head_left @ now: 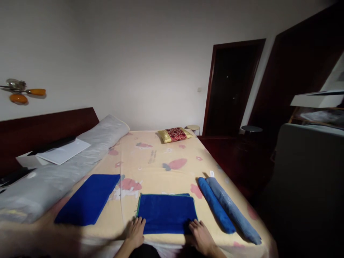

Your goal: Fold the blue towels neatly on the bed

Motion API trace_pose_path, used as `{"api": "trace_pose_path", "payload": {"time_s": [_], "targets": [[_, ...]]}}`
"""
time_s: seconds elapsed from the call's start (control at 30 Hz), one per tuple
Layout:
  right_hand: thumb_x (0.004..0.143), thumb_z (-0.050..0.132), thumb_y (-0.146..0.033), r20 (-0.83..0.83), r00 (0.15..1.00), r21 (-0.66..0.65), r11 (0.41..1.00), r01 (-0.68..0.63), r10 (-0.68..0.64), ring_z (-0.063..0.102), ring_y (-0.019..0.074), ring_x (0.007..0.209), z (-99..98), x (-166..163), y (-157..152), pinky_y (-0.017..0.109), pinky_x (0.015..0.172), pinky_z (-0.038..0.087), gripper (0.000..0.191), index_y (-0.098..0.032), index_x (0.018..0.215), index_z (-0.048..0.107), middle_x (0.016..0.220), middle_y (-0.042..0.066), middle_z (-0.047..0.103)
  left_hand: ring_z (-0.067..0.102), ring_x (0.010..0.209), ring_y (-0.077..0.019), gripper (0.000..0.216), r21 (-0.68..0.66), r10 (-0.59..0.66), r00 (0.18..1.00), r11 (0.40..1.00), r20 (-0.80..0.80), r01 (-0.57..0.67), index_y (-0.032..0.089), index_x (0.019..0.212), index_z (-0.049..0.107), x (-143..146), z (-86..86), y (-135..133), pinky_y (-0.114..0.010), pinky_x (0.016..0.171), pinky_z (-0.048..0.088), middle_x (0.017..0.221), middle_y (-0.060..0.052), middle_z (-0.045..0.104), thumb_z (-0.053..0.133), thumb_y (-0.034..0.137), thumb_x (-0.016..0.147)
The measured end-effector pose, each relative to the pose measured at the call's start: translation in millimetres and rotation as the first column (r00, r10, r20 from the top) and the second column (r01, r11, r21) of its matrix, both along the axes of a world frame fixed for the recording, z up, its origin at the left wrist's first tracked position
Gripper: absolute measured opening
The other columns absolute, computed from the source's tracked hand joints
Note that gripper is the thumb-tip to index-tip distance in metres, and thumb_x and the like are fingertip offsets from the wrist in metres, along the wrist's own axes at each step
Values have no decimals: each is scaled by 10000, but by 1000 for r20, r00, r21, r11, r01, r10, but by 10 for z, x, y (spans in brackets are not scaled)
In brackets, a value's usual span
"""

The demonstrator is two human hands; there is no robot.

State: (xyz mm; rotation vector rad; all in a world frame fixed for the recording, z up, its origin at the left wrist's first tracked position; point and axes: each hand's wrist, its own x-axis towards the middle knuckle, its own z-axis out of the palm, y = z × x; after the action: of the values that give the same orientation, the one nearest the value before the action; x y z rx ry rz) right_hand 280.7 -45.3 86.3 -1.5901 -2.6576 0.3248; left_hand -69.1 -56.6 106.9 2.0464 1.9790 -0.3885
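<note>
A folded dark blue towel [166, 213] lies flat on the bed's near edge, right in front of me. My left hand [136, 232] rests with fingers spread at its near left corner. My right hand [200, 235] presses flat at its near right corner, fingertips on the cloth. Neither hand grips anything. To the right lie two rolled towels side by side, a bright blue roll [215, 205] and a grey-blue roll [233, 211]. Another dark blue towel [89, 198] lies folded flat to the left.
The bed [158, 157] has a cream sheet with pink prints. A grey bolster [67, 165] runs along the left with a white paper [64, 150] on it. A red and gold cushion [175, 134] sits at the far end. A dark doorway [231, 86] stands beyond.
</note>
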Motion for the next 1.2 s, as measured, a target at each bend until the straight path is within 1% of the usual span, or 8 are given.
{"api": "trace_pose_path", "payload": {"time_s": [0.1, 0.2, 0.37, 0.5, 0.73, 0.93, 1.07, 1.2], "targets": [[711, 538, -279, 31, 999, 39, 998, 43, -44, 521, 354, 1154, -6, 86, 31, 512, 1026, 343, 445, -152, 1128, 626, 1182, 163, 640, 300, 1416, -342, 781, 32, 20, 999, 999, -28, -19, 130, 1431, 382, -67, 11, 9, -578, 1137, 237, 1513, -179, 391, 451, 76, 655], [700, 539, -257, 35, 995, 38, 995, 88, -89, 467, 378, 1252, -5, 36, 48, 541, 1067, 304, 502, -148, 1184, 617, 1309, 191, 584, 294, 1423, -316, 783, 64, -17, 1000, 998, -13, 18, 129, 1430, 386, 15, -18, 3, -546, 1167, 189, 1516, -164, 394, 449, 78, 650], [595, 573, -221, -69, 993, -183, 977, -105, 94, 323, 364, 1392, 42, -217, -18, 561, 1136, 229, 919, -208, 1477, 313, 1562, 121, 268, 173, 1472, -206, 869, 60, -263, 928, 965, 264, 257, 243, 1502, 216, 426, -24, -66, -434, 1212, 144, 1610, -10, 210, 438, 104, 674], [595, 545, -223, -93, 988, -254, 957, -140, 120, 245, 336, 1431, 45, -275, -45, 581, 1132, 216, 935, -238, 1490, 275, 1568, 96, 206, 153, 1475, -168, 931, -36, -319, 876, 934, 361, 355, 330, 1502, 165, 501, 65, -96, -451, 1206, 162, 1609, 59, 152, 485, 142, 649], [582, 550, -220, 61, 996, -145, 987, 74, -66, 395, 334, 1358, -35, 53, 113, 573, 1103, 279, 862, -215, 1431, 404, 1500, 135, 383, 326, 1416, -213, 499, 89, -93, 976, 993, 199, 77, 333, 1389, 444, -109, 197, -58, -502, 1157, 236, 1542, 2, 372, 266, 434, 934], [643, 577, -287, 121, 987, -64, 991, 115, -106, 413, 353, 1340, -7, 62, 118, 578, 1124, 232, 764, -167, 1389, 468, 1460, 184, 441, 508, 1265, -245, 468, 287, -20, 999, 958, 40, 7, 222, 1123, 664, -99, 158, -13, -442, 1101, 330, 1283, -89, 645, 236, 279, 944], [614, 568, -257, 12, 1000, -155, 988, 13, -11, 320, 341, 1400, 101, -66, 61, 559, 1140, 216, 881, -161, 1462, 347, 1541, 167, 286, 409, 1362, -224, 474, 229, -160, 970, 967, 185, 115, 280, 1343, 508, 167, 63, -20, -406, 1153, 302, 1472, -47, 486, 352, 276, 896], [633, 582, -284, -88, 992, -252, 961, -113, 93, 217, 341, 1438, 112, -99, -9, 586, 1140, 189, 928, -231, 1498, 251, 1572, 122, 179, 162, 1475, -230, 793, 33, -319, 885, 944, 339, 328, 380, 1488, 190, 356, -3, -99, -513, 1205, 158, 1611, 37, 140, 528, 279, 777]]}}
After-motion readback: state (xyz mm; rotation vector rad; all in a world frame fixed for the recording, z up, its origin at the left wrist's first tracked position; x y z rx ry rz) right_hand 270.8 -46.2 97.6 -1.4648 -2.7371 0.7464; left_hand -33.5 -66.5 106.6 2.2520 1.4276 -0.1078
